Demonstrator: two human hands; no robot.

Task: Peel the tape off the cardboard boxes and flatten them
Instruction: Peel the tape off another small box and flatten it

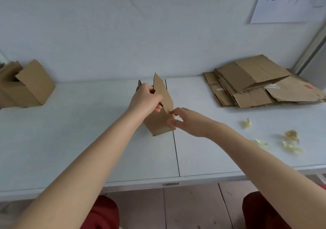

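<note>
From the head camera I see 1 small cardboard box (159, 114) held up in the middle of the white worktop (88, 131), its lower corner down near the dark seam between the 2 panels and a pointed flap sticking up at the top. My left hand (145, 99) grips the box from the left, its fingers (158, 107) curled round the upper edge. My right hand (187, 121) comes in from the right, with thumb and forefinger closed together on the box's right edge. The picture is soft there, so I cannot tell whether a strip of tape is between them or only cardboard.

Far right on the worktop, against the wall, lies a stack of flattened boxes (261, 85), well apart from the held box. Nearer me on that side lie several crumpled yellowish tape scraps (291, 140). At the far left stand boxes still in shape (30, 85), flaps up.

A sheet of paper (289, 1) with dark line marks hangs on the wall at the upper right.
</note>
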